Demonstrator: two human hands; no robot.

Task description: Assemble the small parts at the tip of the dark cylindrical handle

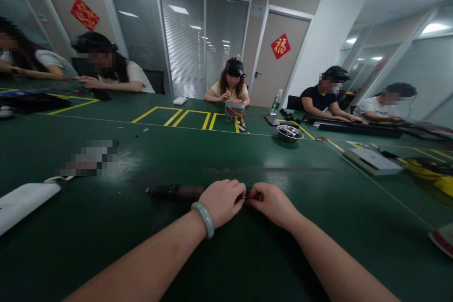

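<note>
Green tabletop (184,151) extends beyond left hand (222,203) gripping dark tool (180,193), right hand (272,203) closed alongside.

The tool (190,193) lies on the table (88,226), left of the bowl (290,138).

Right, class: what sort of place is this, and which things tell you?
Probably an office room used as a workshop: a green table marked with yellow tape, a grey box trailing coloured wires, and glass panels with blinds behind.

dark tool (189,193): right part hidden under left hand (220,204) | detail where right hand (273,204) pinches: too small to tell | white case (26,204): cut by left edge | slab (94,156): pixelated
</note>
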